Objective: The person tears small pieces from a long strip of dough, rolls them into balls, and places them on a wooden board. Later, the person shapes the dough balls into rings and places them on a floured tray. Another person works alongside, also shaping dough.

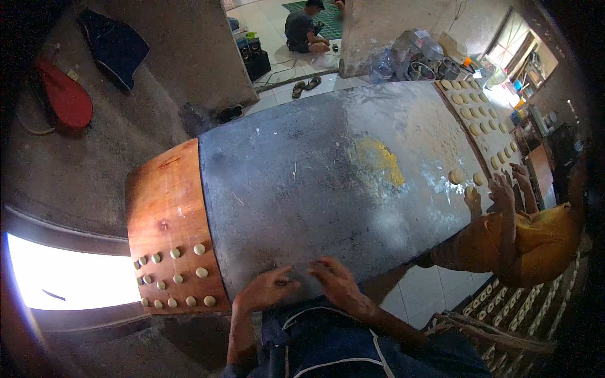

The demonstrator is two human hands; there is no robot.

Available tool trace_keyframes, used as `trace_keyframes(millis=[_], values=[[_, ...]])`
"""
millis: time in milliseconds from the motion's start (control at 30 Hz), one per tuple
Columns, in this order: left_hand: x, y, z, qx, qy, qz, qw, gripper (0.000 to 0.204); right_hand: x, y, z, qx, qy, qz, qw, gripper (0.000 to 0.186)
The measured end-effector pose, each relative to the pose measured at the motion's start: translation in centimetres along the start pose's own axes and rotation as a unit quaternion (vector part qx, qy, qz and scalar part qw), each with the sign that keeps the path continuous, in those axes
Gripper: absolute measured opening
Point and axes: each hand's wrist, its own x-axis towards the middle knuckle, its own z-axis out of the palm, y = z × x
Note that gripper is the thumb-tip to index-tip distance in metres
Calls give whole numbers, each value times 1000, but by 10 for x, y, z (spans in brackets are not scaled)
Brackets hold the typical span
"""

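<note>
The grey table [271,183] runs from lower left to upper right, its near edge passing just in front of the worker's dark blue clothing [340,346] at bottom centre. A wooden board [165,189] lines its left end, and the dough rounds [200,249] sit on that board's lower half, in rows, some close to its outer edge. Between the board and the yellow patch [381,160] right of centre stretches a broad span of grey surface, giving the hands room ahead. To the right the room tightens: a co-worker in orange [535,246] leans in, hands near a few pale dough pieces [455,176], with a second board of rounds [463,101] beyond, at upper right.

The worker's left hand [268,290] is over the near edge, just right of the rounds, its fingers half bent and spread from the thumb, holding nothing I can see. The right hand [337,283] is near it, fingers curled downward; whether they pinch something small, or whether either hand touches the tabletop, I can't tell.
</note>
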Motion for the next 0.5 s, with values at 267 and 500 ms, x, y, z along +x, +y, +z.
trace_keyframes(millis=[267,500], values=[[30,-45,25,-131,301,105,939,24,87,72,-27,-430,172,-129,877,32],[37,-35,36,-148,378,211,889,20,33,132,-49,-421,-167,-26,891,30]])
